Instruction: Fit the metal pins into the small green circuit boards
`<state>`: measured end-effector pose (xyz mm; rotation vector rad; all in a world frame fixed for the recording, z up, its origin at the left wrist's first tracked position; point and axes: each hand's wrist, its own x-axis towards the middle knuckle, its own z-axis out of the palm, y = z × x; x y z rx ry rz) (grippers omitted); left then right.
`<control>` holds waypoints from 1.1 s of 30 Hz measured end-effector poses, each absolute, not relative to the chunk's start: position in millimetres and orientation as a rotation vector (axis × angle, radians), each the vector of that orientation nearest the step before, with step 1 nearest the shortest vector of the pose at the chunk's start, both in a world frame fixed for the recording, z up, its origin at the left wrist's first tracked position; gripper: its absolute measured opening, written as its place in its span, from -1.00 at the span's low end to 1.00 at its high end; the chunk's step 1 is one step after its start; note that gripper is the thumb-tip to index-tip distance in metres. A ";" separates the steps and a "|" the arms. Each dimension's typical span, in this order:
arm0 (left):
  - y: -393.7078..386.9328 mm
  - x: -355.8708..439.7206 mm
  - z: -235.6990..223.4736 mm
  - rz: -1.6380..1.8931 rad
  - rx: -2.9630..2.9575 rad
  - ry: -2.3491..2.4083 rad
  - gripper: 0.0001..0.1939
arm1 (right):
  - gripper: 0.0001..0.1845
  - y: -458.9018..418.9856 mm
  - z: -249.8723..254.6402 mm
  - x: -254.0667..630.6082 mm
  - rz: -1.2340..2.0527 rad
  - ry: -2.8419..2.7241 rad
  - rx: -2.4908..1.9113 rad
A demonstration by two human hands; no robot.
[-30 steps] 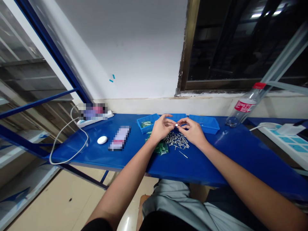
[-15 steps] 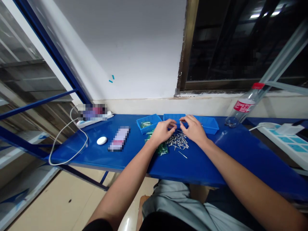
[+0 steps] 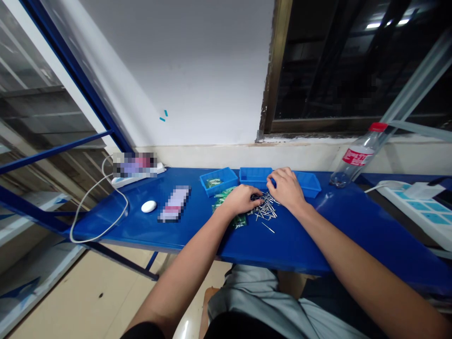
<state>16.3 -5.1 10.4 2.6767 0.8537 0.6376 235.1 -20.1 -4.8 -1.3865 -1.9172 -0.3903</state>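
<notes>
A loose pile of thin silver blind rivets [image 3: 267, 208] lies on the blue table [image 3: 300, 240]. My left hand [image 3: 242, 200] reaches into the left side of the pile, thumb and fingers curled together among the rivets. What it pinches is too small to make out. At the pile's far right edge is my right hand [image 3: 285, 186], its fingers bent down in front of a blue bin [image 3: 309, 184]; its fingertips are partly hidden. Green plastic packets [image 3: 240, 220] lie beneath and beside my left hand. One single rivet [image 3: 268, 228] rests nearer the front edge.
Behind the hands stand another blue bin [image 3: 254, 175] and a blue bin with small packets [image 3: 219, 182]. To the left are a phone [image 3: 174, 204], a white oval object [image 3: 149, 206] and a cable [image 3: 79, 223]. A plastic bottle [image 3: 356, 157] and a power strip [image 3: 420, 212] are at right.
My hands were close together above the pile. Now the left has dropped down into the rivets, and the right has shifted slightly right, apart from it.
</notes>
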 end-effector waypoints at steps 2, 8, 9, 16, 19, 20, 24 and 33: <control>-4.6 16.1 10.3 0.654 2.632 0.857 -0.76 | -0.79 -22.7 -2.7 234.1 -0.373 -1.914 -1.366; -5.7 16.6 13.7 0.661 2.591 0.807 -0.77 | -0.78 -32.5 4.3 226.8 -0.346 -1.929 -1.328; -5.7 16.8 14.0 0.670 2.582 0.792 -0.75 | -0.77 -33.7 5.0 225.6 -0.335 -1.936 -1.317; -2.6 16.3 11.3 0.761 2.466 0.791 -0.70 | -0.78 -38.4 7.8 220.4 -0.300 -1.952 -1.263; -1.2 15.7 11.1 0.873 2.355 0.789 -0.69 | -0.78 -41.3 8.8 218.5 -0.259 -1.990 -1.212; -0.9 15.7 11.4 0.913 2.327 0.793 -0.71 | -0.78 -42.2 9.0 217.7 -0.237 -2.007 -1.189; 0.6 16.3 12.3 1.068 2.209 0.828 -0.81 | -0.77 -44.0 7.9 215.1 -0.145 -2.021 -1.130; 1.1 17.8 14.8 1.216 1.876 0.802 -0.57 | -0.90 -38.6 -2.8 209.5 0.226 -1.797 -1.131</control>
